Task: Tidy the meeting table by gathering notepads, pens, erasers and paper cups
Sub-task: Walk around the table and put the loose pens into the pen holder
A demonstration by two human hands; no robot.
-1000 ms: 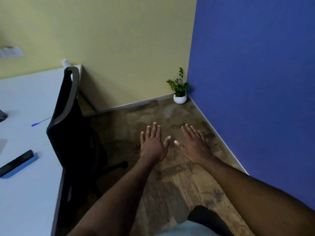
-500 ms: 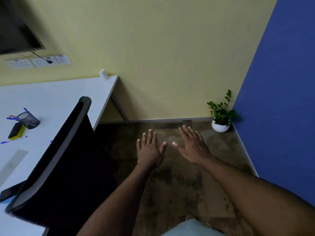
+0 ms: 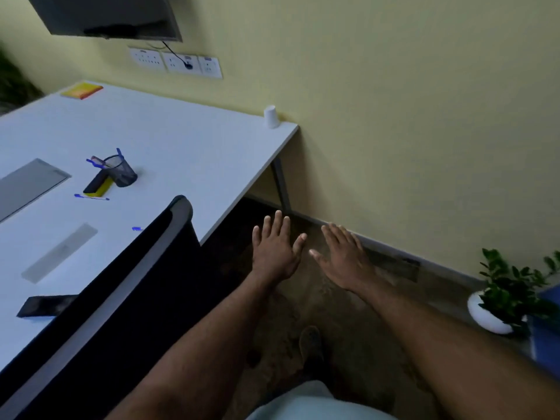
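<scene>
Beside the table point(image 3: 188, 153), both hands stay flat, empty; view seemingly swung left.

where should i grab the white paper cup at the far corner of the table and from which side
Grip the white paper cup around its side wall, coming from above and the table's open side, since the wall stands close behind it. It seems to sit upside down, narrower at the top, so a thumb-and-fingers wrap low on the body should hold. Both the left hand and right hand are free.

Both arms outstretched, left hand point(image 3: 274, 253) and right hand point(image 3: 345, 260) flat, palms down, fingers straight, empty.
</scene>
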